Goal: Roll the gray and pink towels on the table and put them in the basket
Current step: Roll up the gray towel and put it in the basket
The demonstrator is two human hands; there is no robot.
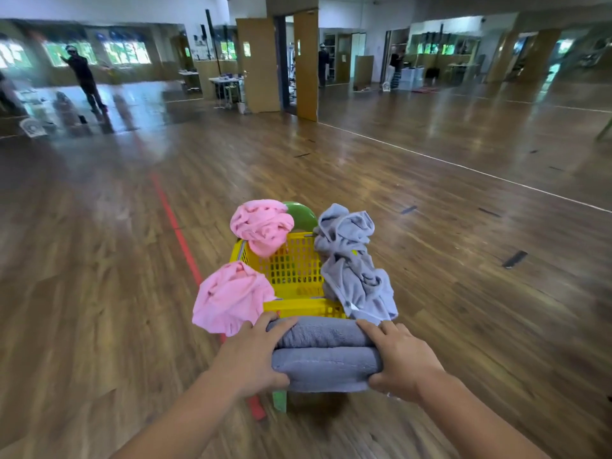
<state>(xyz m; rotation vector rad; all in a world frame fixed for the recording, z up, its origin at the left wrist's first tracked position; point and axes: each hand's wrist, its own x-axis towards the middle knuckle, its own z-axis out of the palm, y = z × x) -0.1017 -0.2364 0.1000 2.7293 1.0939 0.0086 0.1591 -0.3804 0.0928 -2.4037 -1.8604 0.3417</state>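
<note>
A gray towel (326, 354), folded or rolled into a thick double bundle, is held between both hands just in front of the yellow basket (294, 266). My left hand (255, 356) grips its left end and my right hand (402, 357) grips its right end. Two crumpled pink towels hang over the basket's left rim, one at the far corner (261, 228) and one at the near corner (231, 298). A crumpled gray towel (356, 263) drapes over the right rim. The basket stands on a small green piece of furniture (299, 215), mostly hidden.
A wide wooden floor (99, 276) surrounds the basket, with a red line (175, 226) running along its left. Wooden doors (306, 64) and tables stand at the far wall. A person (84, 77) stands far off at the left.
</note>
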